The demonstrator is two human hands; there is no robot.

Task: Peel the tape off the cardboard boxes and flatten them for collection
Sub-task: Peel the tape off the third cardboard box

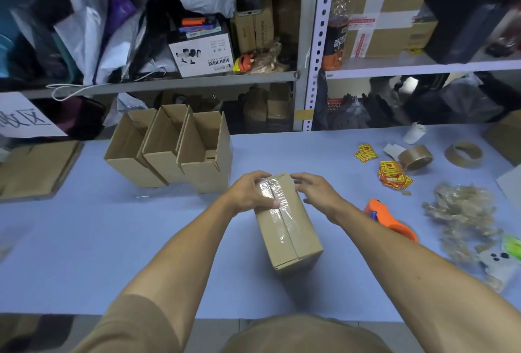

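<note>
Sealed box (287, 225) mid-table (141, 254), clear tape (277, 206) along top seam. Left hand (251, 193) grips far end, thumb on tape. Right hand (313, 186) fingers loosely curled at far corner, contact unclear

Stockroom/packing area: metal shelving (315, 42) w/ parcels, tape rolls (415, 158), open boxes (169, 149) on table (112, 239).

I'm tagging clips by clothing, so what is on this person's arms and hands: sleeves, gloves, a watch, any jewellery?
Both the left hand and the right hand are bare, with no gloves, rings or watch showing. The forearms are uncovered too. A tan short sleeve covers the left upper arm, part of a plain tan shirt with no markings in view. The right sleeve is out of frame.
</note>
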